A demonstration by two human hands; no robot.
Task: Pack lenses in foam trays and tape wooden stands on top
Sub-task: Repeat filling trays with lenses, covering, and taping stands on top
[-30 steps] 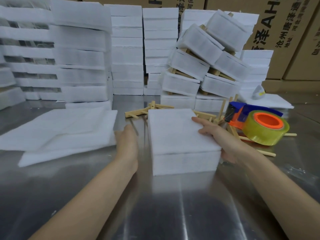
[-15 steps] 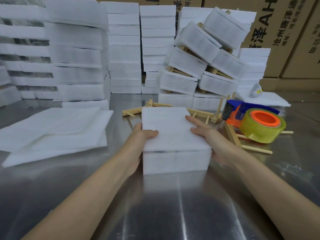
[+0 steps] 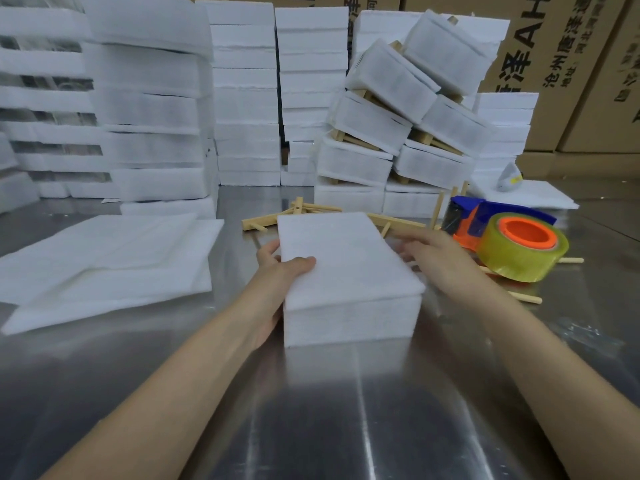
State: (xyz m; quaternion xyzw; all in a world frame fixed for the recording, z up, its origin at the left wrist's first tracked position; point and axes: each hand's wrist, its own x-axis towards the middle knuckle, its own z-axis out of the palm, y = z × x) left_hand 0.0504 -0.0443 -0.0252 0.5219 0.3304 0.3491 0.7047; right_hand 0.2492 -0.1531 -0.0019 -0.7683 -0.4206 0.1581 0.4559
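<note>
The foam tray (image 3: 349,271) sits in the middle of the metal table (image 3: 346,410), closed over with a thin foam sheet, so whether lenses lie inside cannot be told. The left hand (image 3: 277,268) grips its left edge, thumb pressed on the top sheet and fingers curled down the side. The right hand (image 3: 440,261) is blurred; its fingers are stretched out and hold nothing, with the tips at the tray's right edge, touching or not I cannot tell

The step in hand looks like squaring the cover before a stand goes on top. To do it well, hold the sheet flat with the thumb so it does not slide, and line its edges up with the tray all round

The wooden stands (image 3: 263,220) lie in a loose heap just behind the tray, and the tape (image 3: 523,247) sits on more sticks to the right, near that hand. Spare foam sheets (image 3: 104,258) lie to the left. A leaning pile of finished packs (image 3: 398,109) behind could slip if knocked
</note>
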